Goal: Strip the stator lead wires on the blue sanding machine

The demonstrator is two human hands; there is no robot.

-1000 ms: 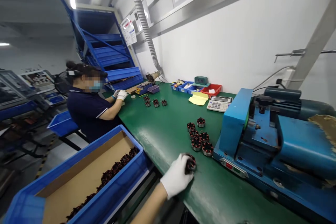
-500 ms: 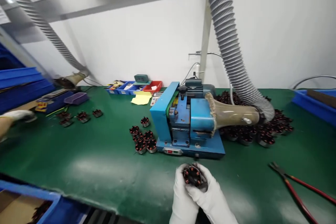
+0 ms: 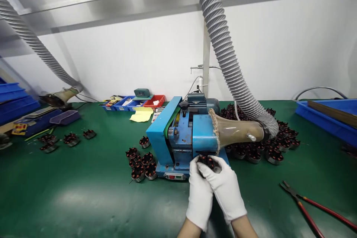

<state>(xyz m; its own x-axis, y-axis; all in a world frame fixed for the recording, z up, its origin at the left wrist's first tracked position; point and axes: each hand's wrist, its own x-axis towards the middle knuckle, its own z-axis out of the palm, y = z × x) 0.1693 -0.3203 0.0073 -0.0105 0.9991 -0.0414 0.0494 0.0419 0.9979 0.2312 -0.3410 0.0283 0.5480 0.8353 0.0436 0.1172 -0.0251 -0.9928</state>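
Both my hands wear white gloves and close around one motor stator (image 3: 206,161), a round dark part with copper-coloured windings. My left hand (image 3: 200,189) grips its left side, while my right hand (image 3: 224,184) wraps the right side with the thumb across it. The stator is at the front of a blue belt machine (image 3: 182,134), just below its blue housing; whether it touches the machine I cannot tell. A tan funnel (image 3: 237,132) is fixed to that housing and runs into a grey ribbed hose (image 3: 227,52).
Several stators (image 3: 139,165) stand left of the machine, and a large pile (image 3: 279,141) lies behind and right of it. Red-handled pliers (image 3: 299,200) lie on the green bench at right. A blue tray (image 3: 320,109) stands far right; small bins (image 3: 122,105) and yellow paper (image 3: 141,114) are behind.
My hands have moved forward with the stator, from the bench's front up to the machine's housing. My view has shifted right and up. Another person's gloved hand at far left has mostly left view.
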